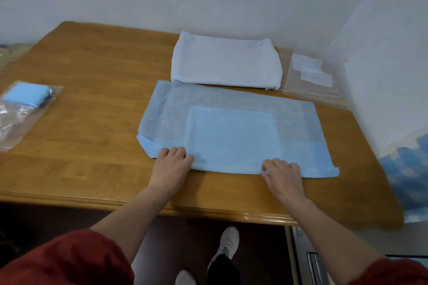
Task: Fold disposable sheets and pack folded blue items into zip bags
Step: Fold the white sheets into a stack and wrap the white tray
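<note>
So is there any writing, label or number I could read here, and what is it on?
Nothing is legible.
White labels on the clear zip bags, far right of the table: printed lines, too blurred to read.
Packed zip bag, blue sheet, pale stack: no text visible.
</note>
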